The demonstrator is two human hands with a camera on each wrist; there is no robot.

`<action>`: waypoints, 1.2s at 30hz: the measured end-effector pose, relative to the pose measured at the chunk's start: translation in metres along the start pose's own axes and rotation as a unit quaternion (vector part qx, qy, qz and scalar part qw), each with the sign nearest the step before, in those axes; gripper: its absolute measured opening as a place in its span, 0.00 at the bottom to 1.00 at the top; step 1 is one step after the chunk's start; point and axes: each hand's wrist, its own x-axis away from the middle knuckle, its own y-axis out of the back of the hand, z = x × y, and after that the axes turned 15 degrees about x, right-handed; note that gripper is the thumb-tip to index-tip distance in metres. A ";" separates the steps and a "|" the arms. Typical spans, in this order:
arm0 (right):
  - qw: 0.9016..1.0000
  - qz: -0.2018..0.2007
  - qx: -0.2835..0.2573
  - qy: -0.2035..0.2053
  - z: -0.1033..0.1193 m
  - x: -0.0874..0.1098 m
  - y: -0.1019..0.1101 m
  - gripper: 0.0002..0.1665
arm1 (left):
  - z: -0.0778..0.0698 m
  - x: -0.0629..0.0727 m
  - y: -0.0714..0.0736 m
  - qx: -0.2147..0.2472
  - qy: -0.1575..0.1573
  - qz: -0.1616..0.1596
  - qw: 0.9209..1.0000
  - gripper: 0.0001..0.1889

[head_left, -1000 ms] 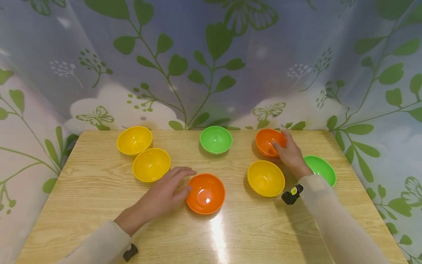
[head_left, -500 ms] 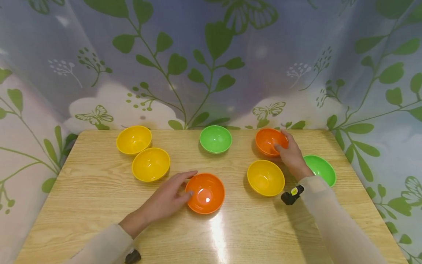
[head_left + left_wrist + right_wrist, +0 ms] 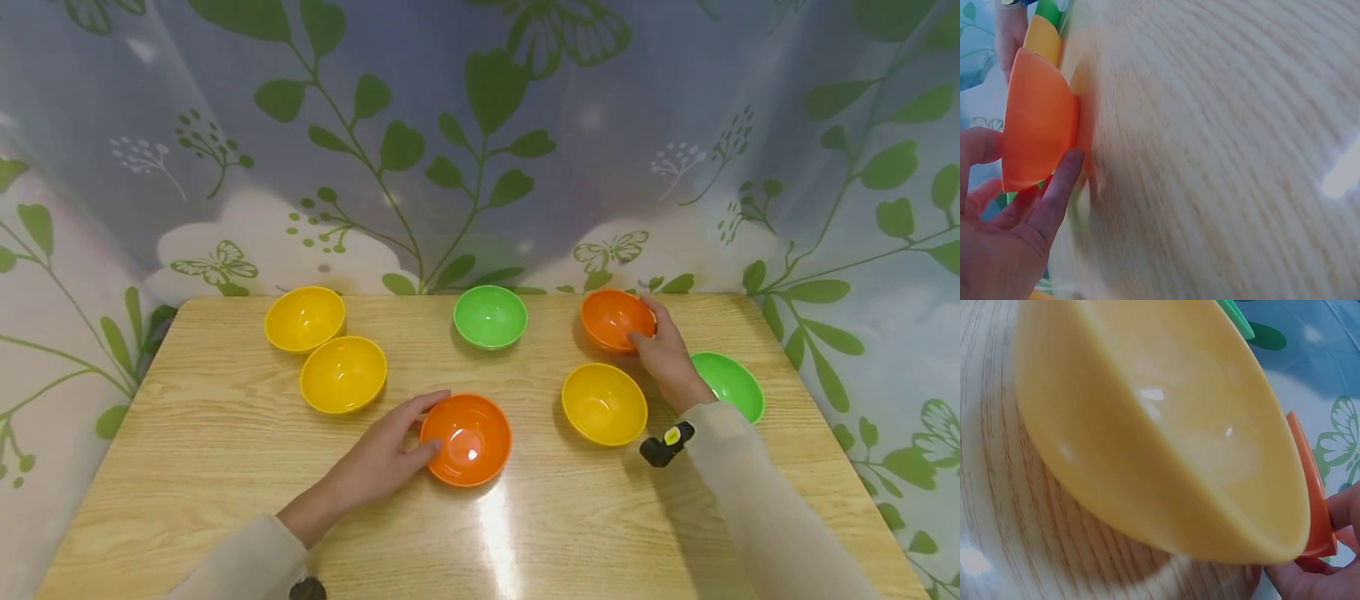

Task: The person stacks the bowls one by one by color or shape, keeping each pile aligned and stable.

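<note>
At the middle of the table in the head view, my left hand [image 3: 386,454] holds the near orange bowl [image 3: 468,442] by its left side. Its thumb lies over the rim and the fingers reach round the outside, as the left wrist view shows on the orange wall [image 3: 1041,119]. Toward the back right, my right hand [image 3: 667,354] grips the far orange bowl [image 3: 611,317] at its right rim, thumb on the near side. In the right wrist view that orange bowl [image 3: 1313,494] is mostly hidden behind a yellow bowl [image 3: 1116,437].
The yellow bowl [image 3: 603,404] stands just in front of the far orange one. A green bowl [image 3: 727,387] sits beside my right wrist, another green bowl [image 3: 491,317] at the back middle. Two yellow bowls [image 3: 305,319] are close together at left. A patterned curtain [image 3: 480,167] borders the wooden table [image 3: 187,467].
My left hand has moved down from beside the yellow bowl, and its thumb has come over the near orange bowl's rim. The far orange bowl has shifted very slightly in my right hand.
</note>
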 end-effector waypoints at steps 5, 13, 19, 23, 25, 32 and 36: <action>1.000 0.010 -0.016 -0.003 0.001 0.002 0.000 0.46 | 0.002 0.000 0.000 0.032 0.024 -0.002 0.999 0.35; 0.999 0.013 -0.030 -0.003 0.003 0.005 0.002 0.46 | 0.006 0.001 -0.003 0.184 0.052 0.021 0.981 0.36; 0.999 0.016 -0.041 -0.005 0.005 0.008 0.004 0.45 | 0.009 0.001 -0.005 0.250 0.066 0.030 0.966 0.38; 0.998 0.019 -0.052 -0.004 0.004 0.010 0.005 0.45 | 0.009 0.002 -0.006 0.278 0.071 0.029 0.958 0.38; 0.998 0.020 -0.056 -0.004 0.004 0.011 0.006 0.45 | 0.009 0.002 -0.007 0.288 0.075 0.028 0.954 0.38; 0.997 0.025 -0.069 0.004 0.011 0.017 0.010 0.45 | 0.011 0.000 -0.007 0.314 0.090 0.014 0.945 0.38; 0.997 0.026 -0.073 0.015 0.017 0.020 0.008 0.45 | 0.013 -0.003 -0.007 0.316 0.096 0.006 0.944 0.38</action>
